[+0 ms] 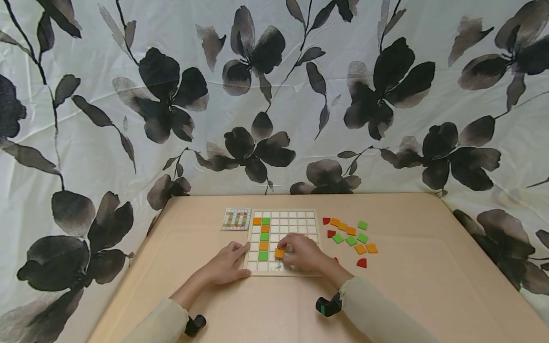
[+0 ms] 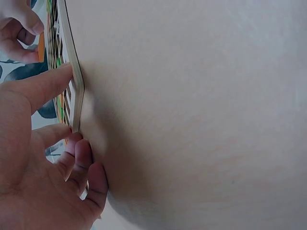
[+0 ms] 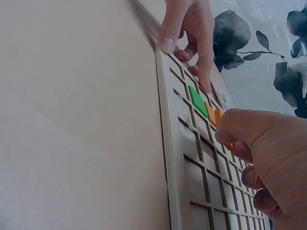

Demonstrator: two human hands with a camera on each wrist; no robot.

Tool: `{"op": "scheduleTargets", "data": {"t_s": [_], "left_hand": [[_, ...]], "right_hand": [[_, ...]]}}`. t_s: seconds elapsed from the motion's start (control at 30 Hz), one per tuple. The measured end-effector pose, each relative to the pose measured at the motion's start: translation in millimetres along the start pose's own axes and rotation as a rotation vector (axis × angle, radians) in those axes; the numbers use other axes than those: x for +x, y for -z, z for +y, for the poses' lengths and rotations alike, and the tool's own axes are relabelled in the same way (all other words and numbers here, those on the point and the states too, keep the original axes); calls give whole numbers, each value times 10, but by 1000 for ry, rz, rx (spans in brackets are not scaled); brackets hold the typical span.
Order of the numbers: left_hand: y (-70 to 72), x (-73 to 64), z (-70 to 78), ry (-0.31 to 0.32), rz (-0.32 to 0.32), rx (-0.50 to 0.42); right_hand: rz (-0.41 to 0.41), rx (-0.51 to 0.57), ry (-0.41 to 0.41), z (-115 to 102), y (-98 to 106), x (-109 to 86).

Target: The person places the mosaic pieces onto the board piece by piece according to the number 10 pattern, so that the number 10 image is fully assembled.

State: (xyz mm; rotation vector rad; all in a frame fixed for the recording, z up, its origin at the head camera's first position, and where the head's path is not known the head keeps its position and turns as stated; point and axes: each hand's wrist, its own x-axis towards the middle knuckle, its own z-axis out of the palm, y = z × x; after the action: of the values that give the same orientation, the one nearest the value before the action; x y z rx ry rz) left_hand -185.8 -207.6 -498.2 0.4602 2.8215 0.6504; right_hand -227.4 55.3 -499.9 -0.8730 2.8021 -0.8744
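A white gridded board [image 1: 296, 228] with a wooden frame lies on the table. Orange and green square tiles stand in its left part, among them a green tile [image 1: 263, 256] low in the second column. My right hand [image 1: 302, 252] pinches an orange square tile [image 1: 279, 253] between thumb and fingers, tilted close over the cells just right of that column. The right wrist view shows this tile [image 3: 218, 118] partly hidden by the fingers. At the board's near left corner rests my left hand [image 1: 227, 264], its thumb [image 2: 60, 76] against the near edge and its fingers along the left side.
Loose orange tiles [image 1: 371, 248], green tiles [image 1: 362, 225] and red rounded wedges [image 1: 362, 263] lie scattered right of the board. A small pattern card [image 1: 236, 219] sits at its upper left. A floral cloth [image 1: 257, 95] hangs behind the wooden table [image 1: 429, 286].
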Motion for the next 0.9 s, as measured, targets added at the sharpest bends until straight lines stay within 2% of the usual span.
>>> {"op": "scheduleTargets", "data": {"t_s": [0.47, 0.7, 0.9], "left_hand": [[57, -11, 9, 13, -19, -9], [96, -22, 24, -7, -33, -14], [105, -40, 31, -26, -21, -13]], "right_hand": [[-28, -6, 44, -172, -92, 170], [-38, -25, 44, -248, -139, 243], [-46, -31, 71, -292, -210, 293]]}}
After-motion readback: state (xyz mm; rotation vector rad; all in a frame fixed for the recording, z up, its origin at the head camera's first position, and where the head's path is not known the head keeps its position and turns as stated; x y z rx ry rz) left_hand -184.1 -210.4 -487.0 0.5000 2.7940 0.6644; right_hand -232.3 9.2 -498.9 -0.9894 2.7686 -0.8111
